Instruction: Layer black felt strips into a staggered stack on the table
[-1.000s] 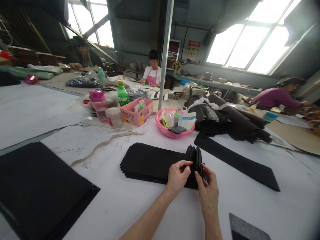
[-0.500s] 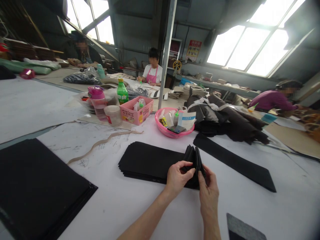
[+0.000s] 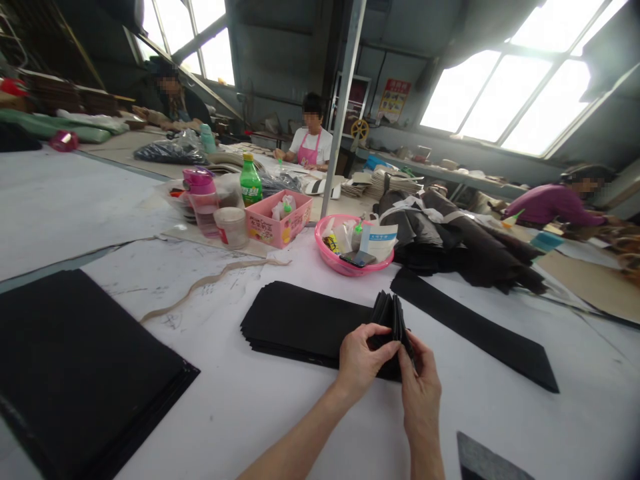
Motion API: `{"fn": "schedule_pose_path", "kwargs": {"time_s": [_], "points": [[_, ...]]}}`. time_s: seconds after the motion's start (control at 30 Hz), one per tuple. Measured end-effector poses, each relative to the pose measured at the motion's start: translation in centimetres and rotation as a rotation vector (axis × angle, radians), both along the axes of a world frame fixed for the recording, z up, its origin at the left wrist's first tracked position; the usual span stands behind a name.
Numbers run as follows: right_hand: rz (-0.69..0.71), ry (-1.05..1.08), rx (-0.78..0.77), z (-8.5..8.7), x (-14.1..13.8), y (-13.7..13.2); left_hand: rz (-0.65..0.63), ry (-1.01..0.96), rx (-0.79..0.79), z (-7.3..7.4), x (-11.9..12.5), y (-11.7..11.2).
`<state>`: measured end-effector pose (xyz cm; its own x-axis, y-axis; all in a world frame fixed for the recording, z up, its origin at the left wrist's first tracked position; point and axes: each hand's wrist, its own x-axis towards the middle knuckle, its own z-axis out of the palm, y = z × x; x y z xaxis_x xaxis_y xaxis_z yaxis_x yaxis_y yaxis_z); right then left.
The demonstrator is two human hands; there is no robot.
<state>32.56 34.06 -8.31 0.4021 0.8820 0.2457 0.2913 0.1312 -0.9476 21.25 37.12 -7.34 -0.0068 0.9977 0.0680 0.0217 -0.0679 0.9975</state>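
Observation:
A stack of long black sheets point(image 3: 305, 323) lies on the white-covered table in front of me. At its right end several black pieces point(image 3: 391, 313) stand up on edge, fanned slightly apart. My left hand point(image 3: 367, 357) pinches these upright pieces from the left, thumb and fingertips pressed at their near edge. From the right, my right hand point(image 3: 419, 373) closes around the same pieces, with the thumb against their near side. The far fingers of both hands are partly hidden behind the pieces. Whether they are leather or fabric I cannot tell.
A big black stack point(image 3: 95, 373) lies at left, a long black strip point(image 3: 475, 327) at right. Behind are a pink basin point(image 3: 345, 265), a pink box point(image 3: 280, 220), a green bottle point(image 3: 251, 181) and a metal post point(image 3: 343, 107). Other people sit at work farther off.
My left thumb has slid slightly right, closer to the right thumb at the upright pieces. The whole view has shifted a little; the stacks stay in place.

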Motion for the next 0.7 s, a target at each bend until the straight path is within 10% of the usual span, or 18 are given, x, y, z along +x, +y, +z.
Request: {"fn": "schedule_pose_path", "kwargs": {"time_s": [0.7], "points": [[0.065, -0.107, 0.082, -1.2, 0.2, 0.2, 0.049, 0.04, 0.038, 0.2, -0.2, 0.3]]}}
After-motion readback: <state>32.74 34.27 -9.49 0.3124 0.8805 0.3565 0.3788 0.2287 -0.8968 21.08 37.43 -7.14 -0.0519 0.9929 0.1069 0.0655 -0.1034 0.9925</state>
